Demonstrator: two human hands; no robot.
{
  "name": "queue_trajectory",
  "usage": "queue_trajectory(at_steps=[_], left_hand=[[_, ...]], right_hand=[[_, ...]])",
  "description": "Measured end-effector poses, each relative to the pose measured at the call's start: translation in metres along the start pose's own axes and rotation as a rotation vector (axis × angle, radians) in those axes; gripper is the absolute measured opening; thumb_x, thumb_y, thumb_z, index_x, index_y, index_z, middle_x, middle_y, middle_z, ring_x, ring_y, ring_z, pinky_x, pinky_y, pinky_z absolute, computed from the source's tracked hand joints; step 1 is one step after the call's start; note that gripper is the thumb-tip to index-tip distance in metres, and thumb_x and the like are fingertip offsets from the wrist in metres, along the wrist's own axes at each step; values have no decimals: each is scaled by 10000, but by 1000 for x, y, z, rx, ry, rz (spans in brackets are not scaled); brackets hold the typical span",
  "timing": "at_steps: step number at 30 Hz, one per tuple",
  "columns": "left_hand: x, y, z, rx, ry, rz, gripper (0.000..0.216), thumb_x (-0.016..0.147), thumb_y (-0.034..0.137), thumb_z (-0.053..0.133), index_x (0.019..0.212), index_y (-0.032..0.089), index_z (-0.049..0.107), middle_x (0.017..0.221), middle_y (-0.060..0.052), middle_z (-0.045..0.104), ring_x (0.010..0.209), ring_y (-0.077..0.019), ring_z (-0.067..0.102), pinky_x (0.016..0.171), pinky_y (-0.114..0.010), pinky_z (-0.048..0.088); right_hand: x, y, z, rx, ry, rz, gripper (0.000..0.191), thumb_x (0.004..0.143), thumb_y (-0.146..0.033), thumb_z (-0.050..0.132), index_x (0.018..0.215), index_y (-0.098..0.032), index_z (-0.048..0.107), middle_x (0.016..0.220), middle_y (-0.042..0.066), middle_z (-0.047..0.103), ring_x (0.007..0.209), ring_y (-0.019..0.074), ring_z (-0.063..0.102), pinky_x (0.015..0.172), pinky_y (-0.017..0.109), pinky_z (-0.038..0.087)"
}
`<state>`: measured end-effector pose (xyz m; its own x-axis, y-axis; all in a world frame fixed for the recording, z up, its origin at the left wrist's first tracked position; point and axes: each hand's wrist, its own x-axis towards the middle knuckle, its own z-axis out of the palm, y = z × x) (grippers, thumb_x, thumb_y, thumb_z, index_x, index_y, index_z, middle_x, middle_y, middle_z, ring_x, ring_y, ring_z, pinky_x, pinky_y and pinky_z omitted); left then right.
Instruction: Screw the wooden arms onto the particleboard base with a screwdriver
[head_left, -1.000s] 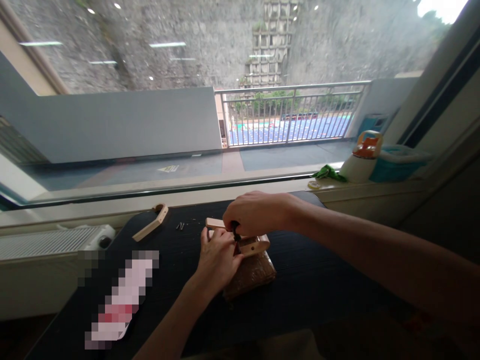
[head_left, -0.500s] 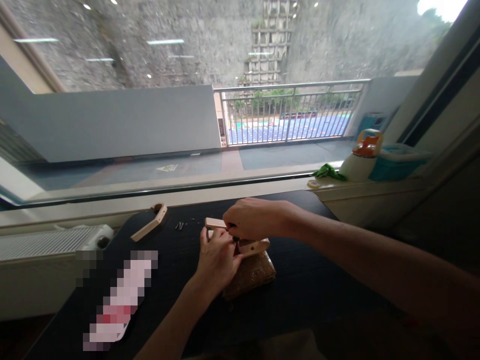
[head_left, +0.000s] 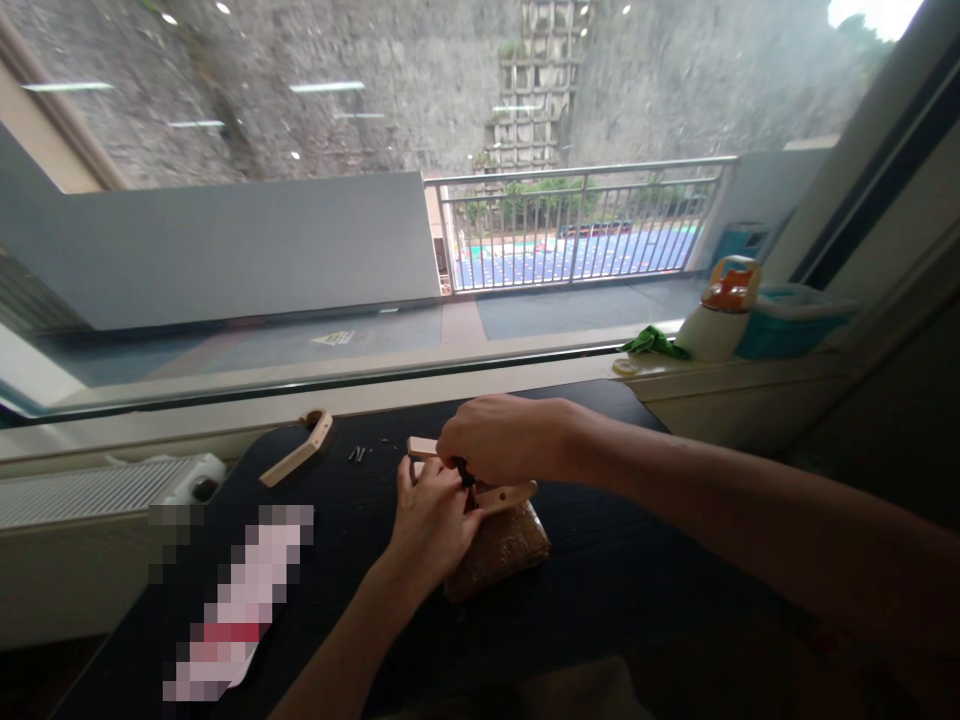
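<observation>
My left hand (head_left: pixel 435 505) is closed around light wooden pieces, its fingers curled over them. One wooden piece with a round hole (head_left: pixel 511 496) sticks out to the right over a brown block in clear wrapping (head_left: pixel 501 555). The end of another wooden bar (head_left: pixel 422 447) shows beyond my left fingers. Just above, my right hand (head_left: pixel 502 437) is closed in a fist on a small dark tool (head_left: pixel 466 472), pointing down between the hands. Its tip and exact kind are hidden by my fingers.
On the black table (head_left: pixel 600 590) lie a bent wooden piece with holes (head_left: pixel 300 450), a few small screws (head_left: pixel 356 454) and a blurred pink-white object (head_left: pixel 240 600). Along the windowsill stand a white bottle with an orange top (head_left: pixel 720 320), a green cloth (head_left: pixel 655 343) and a teal box (head_left: pixel 795 325).
My right fist has turned slightly and shifted a little left, so more of the dark tool shows. My left hand keeps its hold on the wooden pieces.
</observation>
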<state>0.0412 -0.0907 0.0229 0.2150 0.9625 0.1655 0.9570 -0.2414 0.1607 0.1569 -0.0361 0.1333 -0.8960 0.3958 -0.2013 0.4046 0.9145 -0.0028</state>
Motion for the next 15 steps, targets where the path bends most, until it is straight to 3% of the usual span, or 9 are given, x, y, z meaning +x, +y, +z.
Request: queue_trajectory(at_steps=[9,15], left_hand=[[2,-1,1,15,-38,5,109,755,307,589,732,205,622,955,-47,643,1060,-243,491,1037,-518,172],[1,1,0,-3,-32,1,104,771,296,564,787,225,638,958,-49,652,1065,-255,485,1032,-542,164]], right_hand=[[-13,14,4,145,4,115,273,762,-181,495,949,-127,687,865,99,688,738,171,597,547,242,349],[-10,9,2,90,18,155,255,768,-258,507,885,-122,689,871,111,684,759,196,603,541,256,348]])
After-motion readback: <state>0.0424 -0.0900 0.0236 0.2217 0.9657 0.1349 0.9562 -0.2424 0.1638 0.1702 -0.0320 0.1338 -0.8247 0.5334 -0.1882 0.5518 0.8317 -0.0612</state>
